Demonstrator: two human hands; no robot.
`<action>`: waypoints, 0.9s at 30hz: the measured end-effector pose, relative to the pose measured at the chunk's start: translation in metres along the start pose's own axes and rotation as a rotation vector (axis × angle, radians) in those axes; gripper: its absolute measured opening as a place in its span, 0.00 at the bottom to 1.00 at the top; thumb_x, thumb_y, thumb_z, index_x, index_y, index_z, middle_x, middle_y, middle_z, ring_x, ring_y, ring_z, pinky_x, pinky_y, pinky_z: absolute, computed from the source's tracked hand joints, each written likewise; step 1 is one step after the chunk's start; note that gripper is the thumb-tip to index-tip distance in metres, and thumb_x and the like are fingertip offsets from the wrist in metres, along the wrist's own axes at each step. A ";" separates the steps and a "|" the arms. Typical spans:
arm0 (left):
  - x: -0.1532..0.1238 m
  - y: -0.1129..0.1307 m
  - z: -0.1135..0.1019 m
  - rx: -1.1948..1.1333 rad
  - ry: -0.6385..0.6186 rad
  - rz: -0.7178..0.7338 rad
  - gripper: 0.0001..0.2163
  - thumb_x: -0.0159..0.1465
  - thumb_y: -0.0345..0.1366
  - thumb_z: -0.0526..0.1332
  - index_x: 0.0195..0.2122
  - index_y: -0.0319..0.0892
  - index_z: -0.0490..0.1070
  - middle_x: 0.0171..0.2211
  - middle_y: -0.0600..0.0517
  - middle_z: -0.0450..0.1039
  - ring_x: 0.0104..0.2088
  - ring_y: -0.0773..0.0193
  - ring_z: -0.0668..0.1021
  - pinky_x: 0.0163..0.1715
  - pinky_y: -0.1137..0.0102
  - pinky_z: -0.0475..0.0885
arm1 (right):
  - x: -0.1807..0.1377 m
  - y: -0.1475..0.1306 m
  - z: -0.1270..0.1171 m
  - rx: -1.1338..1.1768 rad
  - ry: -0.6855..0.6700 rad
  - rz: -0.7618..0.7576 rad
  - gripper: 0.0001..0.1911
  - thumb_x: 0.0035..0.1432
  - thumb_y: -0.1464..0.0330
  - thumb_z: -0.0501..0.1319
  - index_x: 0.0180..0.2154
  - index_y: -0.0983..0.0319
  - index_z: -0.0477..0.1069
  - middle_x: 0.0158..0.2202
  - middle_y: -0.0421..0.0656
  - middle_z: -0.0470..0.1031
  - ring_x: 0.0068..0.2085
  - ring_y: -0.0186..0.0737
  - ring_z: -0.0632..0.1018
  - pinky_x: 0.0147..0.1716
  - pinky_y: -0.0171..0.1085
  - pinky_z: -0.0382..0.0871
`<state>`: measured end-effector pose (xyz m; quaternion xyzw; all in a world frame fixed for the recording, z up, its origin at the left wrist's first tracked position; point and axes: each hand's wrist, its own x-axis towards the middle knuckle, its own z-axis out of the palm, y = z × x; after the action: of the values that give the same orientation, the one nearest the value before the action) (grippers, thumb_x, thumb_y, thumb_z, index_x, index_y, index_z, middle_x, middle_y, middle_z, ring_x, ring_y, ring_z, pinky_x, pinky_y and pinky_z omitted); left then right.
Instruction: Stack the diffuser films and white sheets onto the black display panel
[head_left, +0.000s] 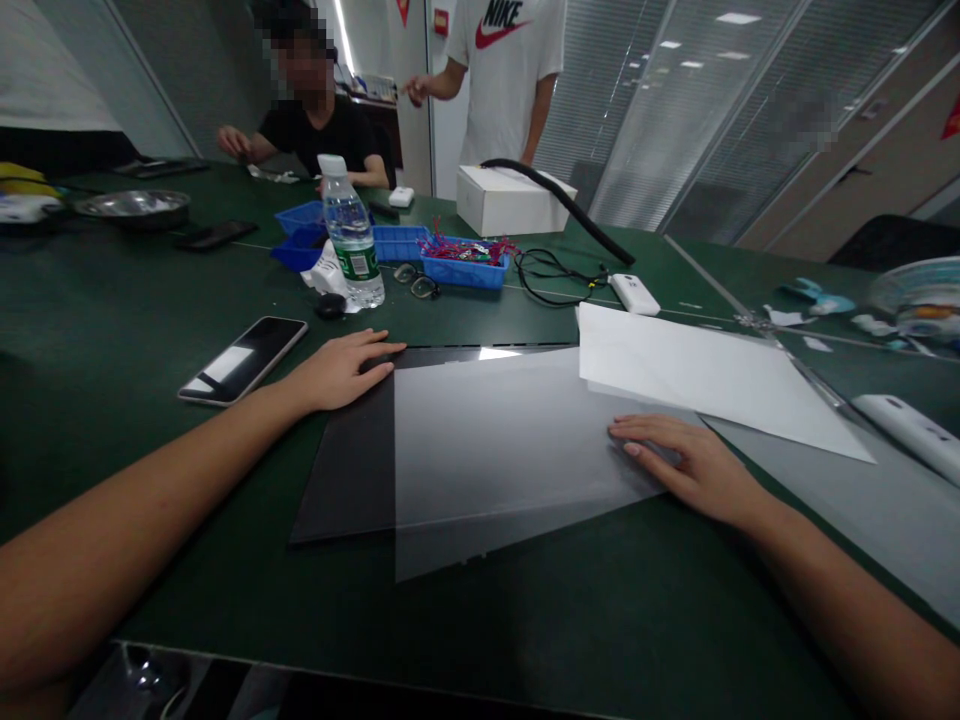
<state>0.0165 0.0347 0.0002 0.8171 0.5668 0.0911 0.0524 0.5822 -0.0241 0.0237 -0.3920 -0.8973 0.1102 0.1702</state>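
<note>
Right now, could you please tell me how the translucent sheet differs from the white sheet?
The translucent sheet is frosted and see-through; the white sheet is opaque. The right hand rests on the translucent sheet, which partly covers a dark panel; no hand touches the white sheet. Both are thin rectangular sheets.

The table is bare along its near edge, between the two forearms and in front of the sheet. Just left of the left hand, a phone lies in the way. Beyond the panel, a bottle, blue trays, glasses and a cable crowd together. Paper overlaps the sheet's far right corner, just beyond the right hand. A white device lies farther right.
</note>
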 end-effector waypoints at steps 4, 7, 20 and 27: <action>0.000 0.000 0.001 0.002 -0.003 0.002 0.32 0.76 0.56 0.48 0.74 0.48 0.68 0.78 0.46 0.61 0.76 0.45 0.65 0.75 0.48 0.59 | 0.000 0.001 0.000 -0.002 -0.010 -0.016 0.20 0.79 0.56 0.56 0.59 0.56 0.81 0.59 0.44 0.78 0.62 0.47 0.79 0.64 0.56 0.77; 0.000 0.000 0.001 0.002 0.000 -0.008 0.32 0.76 0.56 0.48 0.74 0.50 0.68 0.78 0.47 0.61 0.77 0.44 0.65 0.75 0.46 0.59 | 0.000 0.001 0.001 0.010 -0.006 -0.019 0.19 0.79 0.57 0.57 0.59 0.55 0.81 0.59 0.44 0.79 0.62 0.47 0.79 0.64 0.55 0.78; 0.000 0.001 0.000 0.000 -0.006 -0.006 0.32 0.76 0.56 0.47 0.74 0.49 0.68 0.78 0.47 0.61 0.77 0.45 0.65 0.76 0.48 0.59 | 0.001 -0.001 -0.001 0.009 -0.010 -0.034 0.18 0.79 0.57 0.57 0.58 0.54 0.81 0.59 0.42 0.78 0.62 0.46 0.79 0.64 0.54 0.78; -0.001 0.004 -0.003 -0.009 -0.016 -0.009 0.32 0.76 0.56 0.48 0.75 0.48 0.68 0.78 0.45 0.61 0.77 0.44 0.64 0.76 0.48 0.59 | 0.000 0.001 -0.001 0.007 -0.035 -0.029 0.19 0.79 0.57 0.57 0.60 0.55 0.81 0.61 0.44 0.78 0.63 0.47 0.78 0.66 0.55 0.76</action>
<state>0.0192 0.0328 0.0043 0.8152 0.5694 0.0865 0.0610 0.5833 -0.0239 0.0241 -0.3766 -0.9053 0.1176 0.1575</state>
